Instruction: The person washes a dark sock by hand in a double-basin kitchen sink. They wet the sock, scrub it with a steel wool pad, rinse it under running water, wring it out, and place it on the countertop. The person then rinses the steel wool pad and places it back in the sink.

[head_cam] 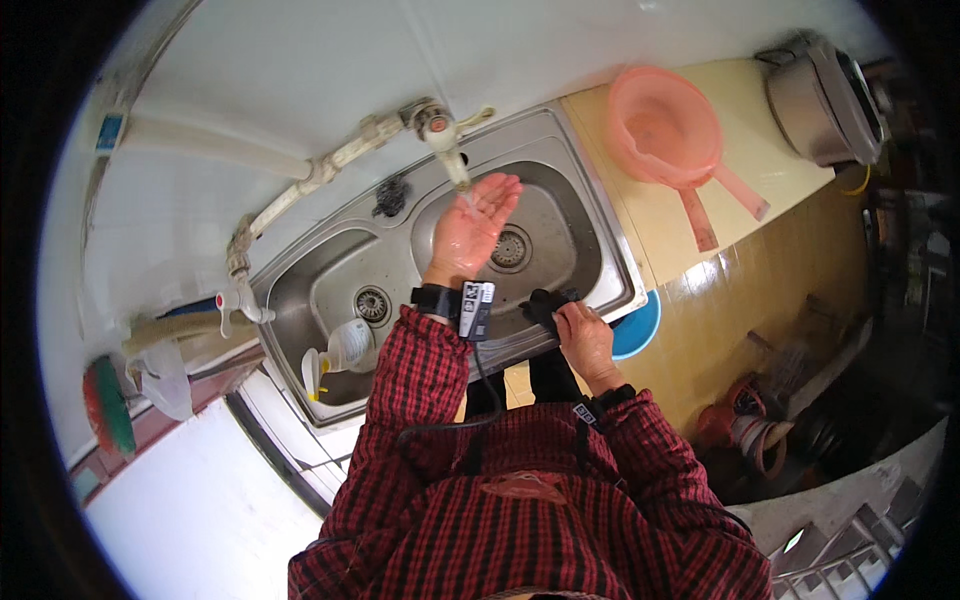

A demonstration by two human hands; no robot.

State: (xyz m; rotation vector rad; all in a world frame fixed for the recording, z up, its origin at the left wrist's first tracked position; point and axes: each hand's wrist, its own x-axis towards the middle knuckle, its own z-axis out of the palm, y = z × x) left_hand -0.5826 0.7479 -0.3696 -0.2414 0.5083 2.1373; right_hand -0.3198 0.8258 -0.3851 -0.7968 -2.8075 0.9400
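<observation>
My left hand point(471, 229) is palm up beneath the spout of a wall faucet point(452, 154), its fingers extended. A thin stream of water falls onto the wet palm and fingers. Below it is the right basin point(551, 206) of a stainless steel double sink, with a round strainer drain point(510, 249) beside the wrist. At this basin's front rim, my right hand point(586, 339) pinches a crumpled black item point(541, 307), perhaps a cloth or glove; its exact kind cannot be told. Both wrists wear black straps with small devices.
In the left basin point(322, 277) lies a spray bottle point(349, 346). A dark scouring pad point(391, 196) rests on the sink's back ledge. Pink plastic dippers point(664, 127) and a rice cooker point(821, 105) stand on the right counter. A blue basin point(637, 326) sits below.
</observation>
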